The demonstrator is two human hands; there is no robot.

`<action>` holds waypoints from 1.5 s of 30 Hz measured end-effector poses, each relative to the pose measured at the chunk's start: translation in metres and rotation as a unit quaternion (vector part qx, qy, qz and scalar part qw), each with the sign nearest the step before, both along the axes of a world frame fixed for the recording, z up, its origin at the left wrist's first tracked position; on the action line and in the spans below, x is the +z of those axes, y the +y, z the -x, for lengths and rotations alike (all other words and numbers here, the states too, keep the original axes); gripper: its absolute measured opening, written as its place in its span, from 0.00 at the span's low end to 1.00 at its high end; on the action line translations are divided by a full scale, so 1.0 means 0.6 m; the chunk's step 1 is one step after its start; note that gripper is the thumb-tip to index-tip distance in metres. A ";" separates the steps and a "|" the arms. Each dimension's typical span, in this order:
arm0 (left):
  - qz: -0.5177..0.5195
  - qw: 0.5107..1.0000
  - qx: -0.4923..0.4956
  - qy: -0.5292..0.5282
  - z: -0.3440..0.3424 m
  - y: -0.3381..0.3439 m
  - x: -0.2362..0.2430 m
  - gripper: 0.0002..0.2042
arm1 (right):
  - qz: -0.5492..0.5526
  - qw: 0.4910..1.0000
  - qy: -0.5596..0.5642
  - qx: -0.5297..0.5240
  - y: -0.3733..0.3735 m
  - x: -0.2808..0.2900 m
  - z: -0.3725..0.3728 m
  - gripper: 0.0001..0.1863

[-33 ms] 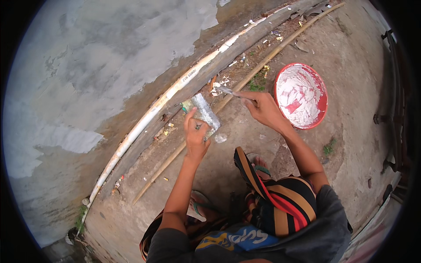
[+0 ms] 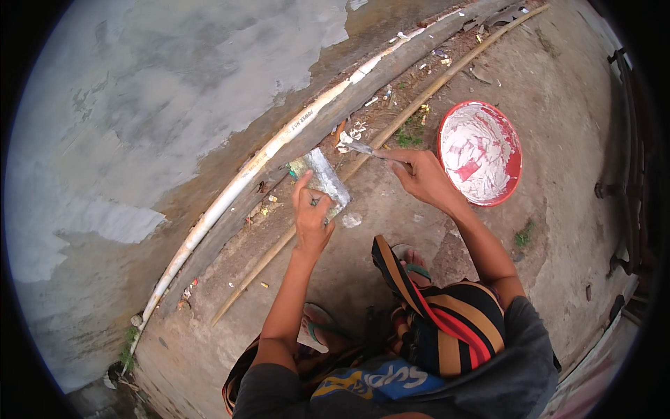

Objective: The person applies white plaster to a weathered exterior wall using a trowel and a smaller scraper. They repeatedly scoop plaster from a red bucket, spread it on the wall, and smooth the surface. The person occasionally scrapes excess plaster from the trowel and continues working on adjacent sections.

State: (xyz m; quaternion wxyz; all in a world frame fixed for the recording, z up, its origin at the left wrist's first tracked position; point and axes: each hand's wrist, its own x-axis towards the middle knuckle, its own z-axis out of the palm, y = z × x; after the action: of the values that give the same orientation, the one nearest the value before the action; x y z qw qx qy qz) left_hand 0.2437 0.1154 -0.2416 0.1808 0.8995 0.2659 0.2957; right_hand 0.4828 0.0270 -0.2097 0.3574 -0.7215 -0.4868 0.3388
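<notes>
My left hand [image 2: 312,218] is closed on a wide, flat plastering blade [image 2: 326,176], its metal face smeared with grey and whitish residue; the grip is mostly hidden by my fingers. To its right, my right hand [image 2: 423,179] is wrapped round the handle of a narrow putty knife [image 2: 361,147]. The knife's tip points left, with some white paste around it, just above and apart from the wide blade. A red basin [image 2: 517,166], coated inside with white paste, stands on the ground right of my right hand.
A long white pipe [image 2: 230,188] runs along the foot of the partly plastered grey wall [image 2: 160,105]. Beside it a bamboo pole [image 2: 447,75] lies diagonally across the ground, among small litter and weeds. My sandalled feet [image 2: 417,271] are close below the tools.
</notes>
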 end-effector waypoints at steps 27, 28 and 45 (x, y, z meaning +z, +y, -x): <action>0.662 0.630 0.107 -0.392 -0.016 0.037 -0.036 0.13 | -0.131 0.853 0.505 -0.001 -0.006 -0.001 -0.053 0.15; 0.667 0.623 0.094 -0.399 -0.015 0.036 -0.039 0.15 | -0.134 0.835 0.534 0.006 -0.004 0.005 -0.057 0.16; 0.466 0.820 0.143 -0.299 -0.016 0.017 -0.048 0.25 | 0.101 0.609 0.786 -0.027 0.004 -0.122 0.045 0.14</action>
State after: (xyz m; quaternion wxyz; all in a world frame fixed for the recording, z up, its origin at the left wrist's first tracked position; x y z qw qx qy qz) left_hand 0.2532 0.1253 -0.2703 0.6046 0.5271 0.4307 0.4138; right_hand 0.4557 0.0294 -0.2831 0.5370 -0.2224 0.0377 0.8129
